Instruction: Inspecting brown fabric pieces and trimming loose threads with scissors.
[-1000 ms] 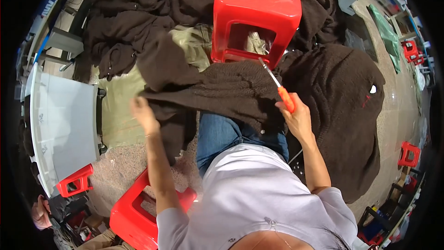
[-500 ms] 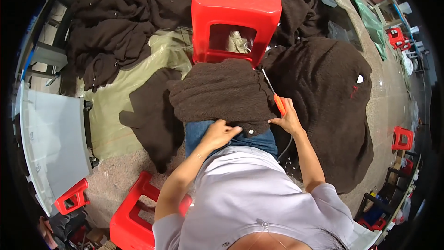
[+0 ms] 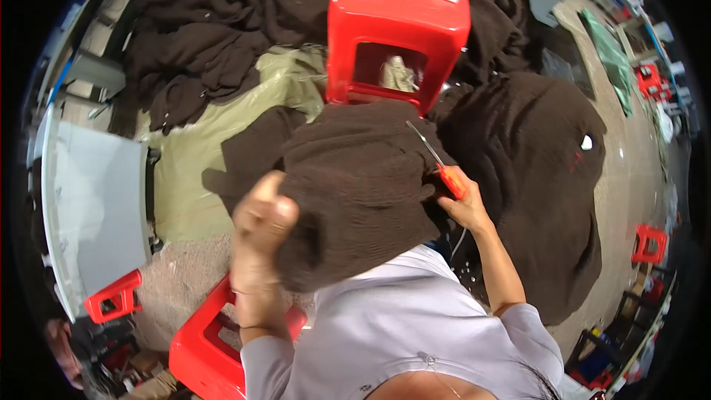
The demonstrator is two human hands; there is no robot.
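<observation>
A dark brown knitted garment (image 3: 363,185) lies over my lap and against a red plastic stool (image 3: 400,11). My left hand (image 3: 259,226) is raised at the garment's left side, beside its lifted lower corner. Motion smears its fingers, so their grip on the cloth cannot be made out. My right hand (image 3: 466,204) is closed around the handle of an orange soldering iron (image 3: 453,182) at the garment's right edge. The iron's thin metal shaft points up and left over the cloth, and a grey cord runs down from that hand.
Brown garments (image 3: 200,37) are heaped at the far left on yellowish plastic sheeting (image 3: 196,170); another brown pile (image 3: 537,192) lies at my right. A second red stool (image 3: 196,359) stands at lower left, near a white panel (image 3: 96,207) on wheels.
My left hand has moved left and up from my lap. The garment's lower part has risen and spread, covering my jeans and the white button. The iron's tip now lies over the cloth.
</observation>
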